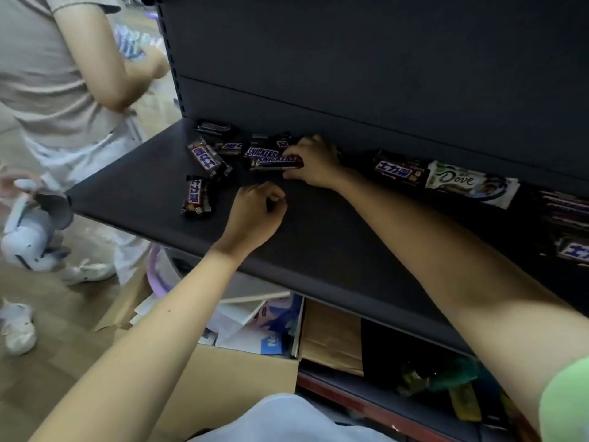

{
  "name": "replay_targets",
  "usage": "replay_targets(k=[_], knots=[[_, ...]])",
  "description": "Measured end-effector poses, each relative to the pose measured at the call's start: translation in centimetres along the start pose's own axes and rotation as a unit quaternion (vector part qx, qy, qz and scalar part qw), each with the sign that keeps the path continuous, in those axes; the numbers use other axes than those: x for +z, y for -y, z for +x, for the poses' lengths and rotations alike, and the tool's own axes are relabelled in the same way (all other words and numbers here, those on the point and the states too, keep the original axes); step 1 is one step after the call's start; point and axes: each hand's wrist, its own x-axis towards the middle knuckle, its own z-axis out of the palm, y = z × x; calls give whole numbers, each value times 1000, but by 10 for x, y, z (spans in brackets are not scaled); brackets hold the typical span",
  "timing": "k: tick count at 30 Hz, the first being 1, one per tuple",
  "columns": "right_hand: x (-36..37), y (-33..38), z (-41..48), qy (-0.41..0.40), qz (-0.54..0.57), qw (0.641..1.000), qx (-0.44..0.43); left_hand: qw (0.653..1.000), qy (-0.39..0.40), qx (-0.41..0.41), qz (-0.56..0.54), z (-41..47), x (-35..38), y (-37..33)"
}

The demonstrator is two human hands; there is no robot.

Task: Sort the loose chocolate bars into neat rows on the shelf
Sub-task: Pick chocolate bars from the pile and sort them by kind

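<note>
Several loose Snickers bars lie jumbled at the back left of the dark shelf (318, 237). My right hand (314, 164) grips the right end of one Snickers bar (274, 162) in that pile. My left hand (259, 208) hovers just in front with its fingers curled and nothing in it. One loose bar (196, 197) lies apart toward the shelf's front left, another (205, 157) sits tilted behind it. Further right along the back wall lie a Snickers bar (398, 170) and a white Dove bar (468, 183). More bars (567, 212) show at the far right edge.
A person in a grey shirt (47, 74) stands at the shelf's left end. An open cardboard box (229, 371) with papers sits on the floor below the shelf. A lower shelf (414, 387) holds a few dim items.
</note>
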Motion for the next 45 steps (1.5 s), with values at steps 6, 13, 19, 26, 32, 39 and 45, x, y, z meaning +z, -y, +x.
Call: replay_targets(k=[6, 13, 19, 26, 32, 39, 45], knots=[[9, 4, -25, -121, 80, 989, 16, 999, -21, 1, -38, 0, -1, 6], [3, -6, -67, -224, 189, 956, -26, 984, -37, -64, -161, -4, -6, 12], [-8, -19, -103, -297, 223, 928, 20, 968, -39, -97, -227, -1, -7, 15], [-12, -26, -132, -282, 208, 937, 18, 973, -20, -87, -213, -4, -5, 15], [-12, -8, -136, -232, 358, 902, 72, 979, -19, -73, -190, -6, -6, 12], [-17, 7, -124, -182, 529, 816, 148, 983, -24, -63, -173, -7, -7, 11], [-20, 5, -121, -138, 548, 812, 146, 970, -10, -66, -234, -8, -11, 6]])
